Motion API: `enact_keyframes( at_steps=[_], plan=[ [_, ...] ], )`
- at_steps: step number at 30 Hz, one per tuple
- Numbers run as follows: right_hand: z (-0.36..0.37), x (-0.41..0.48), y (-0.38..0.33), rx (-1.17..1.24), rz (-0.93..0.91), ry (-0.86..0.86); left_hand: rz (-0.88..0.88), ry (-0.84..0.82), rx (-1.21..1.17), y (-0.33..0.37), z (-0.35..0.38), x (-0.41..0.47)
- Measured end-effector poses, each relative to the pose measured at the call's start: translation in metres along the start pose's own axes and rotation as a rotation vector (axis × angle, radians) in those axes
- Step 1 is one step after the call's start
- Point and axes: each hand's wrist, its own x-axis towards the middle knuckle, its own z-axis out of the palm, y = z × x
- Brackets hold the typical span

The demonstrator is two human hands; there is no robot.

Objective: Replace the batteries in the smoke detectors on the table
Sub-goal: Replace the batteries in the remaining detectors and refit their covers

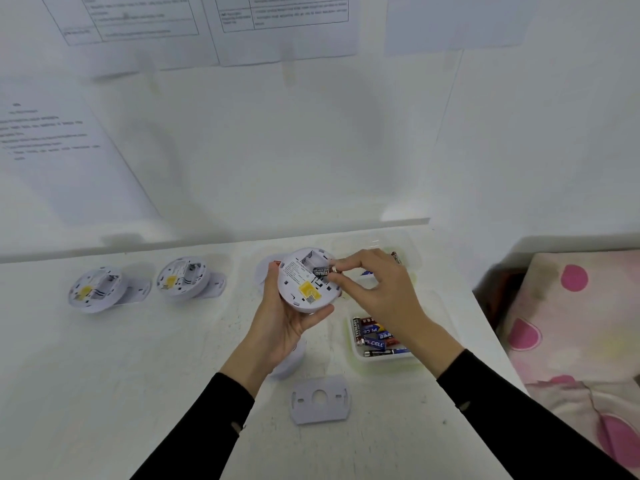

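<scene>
My left hand [282,322] holds a round white smoke detector [304,284] above the table, its back towards me, with a yellow sticker and an open battery bay. My right hand [375,289] pinches a black battery [322,271] by its end at the bay. Two more detectors [95,289] [181,278] lie on their backs at the left of the table, bays open, each beside a mounting plate. Another white detector [289,363] is partly hidden under my left wrist.
A clear tray [360,358] with several batteries sits under my right forearm; a second clear tray [408,261] stands behind my right hand. A loose white mounting plate [320,400] lies near the front. The table's right edge borders a pink-dotted cloth [571,323]. Papers hang on the wall.
</scene>
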Motion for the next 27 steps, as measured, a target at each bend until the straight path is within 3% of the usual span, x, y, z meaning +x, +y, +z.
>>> enact_keyframes(
  at_steps=[4,6,11,13,22,27],
  plan=[
    [0.003,-0.005,0.001,0.057,-0.004,-0.044,-0.006,-0.003,0.028,0.000,0.000,0.000],
    [0.001,-0.003,-0.003,0.117,0.093,-0.071,-0.015,0.000,0.044,0.000,-0.001,-0.001],
    [-0.013,0.018,-0.009,0.510,0.714,-0.341,-0.022,-0.020,0.134,0.001,-0.005,0.001],
    [-0.013,0.025,-0.007,0.669,0.862,-0.427,-0.029,-0.030,0.161,0.002,-0.006,0.003],
    [0.001,0.030,0.001,0.738,0.979,-0.421,-0.034,-0.031,0.394,0.013,-0.010,0.011],
    [-0.006,0.042,0.010,0.639,0.899,-0.604,-0.078,-0.036,0.400,0.022,-0.014,0.014]
  ],
)
